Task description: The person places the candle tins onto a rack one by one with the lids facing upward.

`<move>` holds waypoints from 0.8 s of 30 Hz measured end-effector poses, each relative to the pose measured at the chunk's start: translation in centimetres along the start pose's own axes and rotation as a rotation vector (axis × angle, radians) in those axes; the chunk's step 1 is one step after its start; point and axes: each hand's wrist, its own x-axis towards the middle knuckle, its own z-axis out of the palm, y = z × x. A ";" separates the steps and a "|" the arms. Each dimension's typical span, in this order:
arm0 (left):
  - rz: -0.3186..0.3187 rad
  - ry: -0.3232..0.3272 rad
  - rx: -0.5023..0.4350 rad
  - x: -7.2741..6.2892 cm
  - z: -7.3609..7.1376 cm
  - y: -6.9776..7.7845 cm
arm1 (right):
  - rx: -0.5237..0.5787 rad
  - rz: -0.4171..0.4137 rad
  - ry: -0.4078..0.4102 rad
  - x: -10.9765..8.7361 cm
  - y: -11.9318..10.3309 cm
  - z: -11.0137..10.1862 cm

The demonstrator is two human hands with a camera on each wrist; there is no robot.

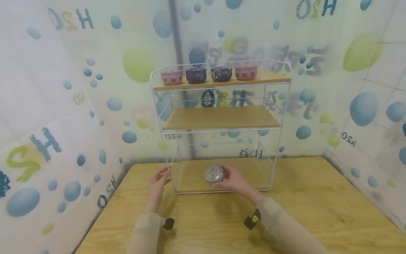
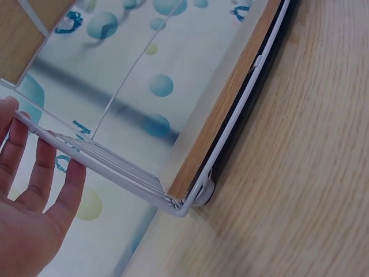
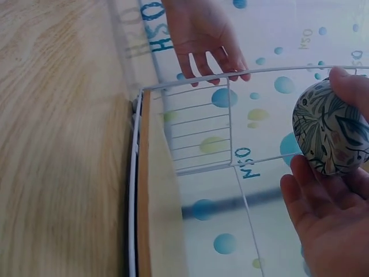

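A small round tin (image 1: 214, 174) with a dark leaf pattern on pale, shiny metal is held in my right hand (image 1: 231, 178). It is above the bottom board of a white wire shelf rack (image 1: 222, 191). In the right wrist view the thumb lies on one side of the tin (image 3: 328, 127) and the fingers support the other. My left hand (image 1: 159, 181) is at the rack's left front post. Its fairly straight fingers (image 2: 41, 173) touch the white wire post (image 2: 104, 164) near the bottom side grille.
On the rack's top board stand several patterned pots, including a pink one (image 1: 172, 77) and a dark blue one (image 1: 196, 75). The middle board (image 1: 222, 117) is bare wood. The rack stands on a wooden table (image 1: 203, 225), with printed curtains behind and beside it.
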 end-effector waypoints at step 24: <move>-0.005 0.017 -0.014 0.3 0.1 -0.4 | -0.078 -0.091 0.140 -0.8 -3.6 -7.0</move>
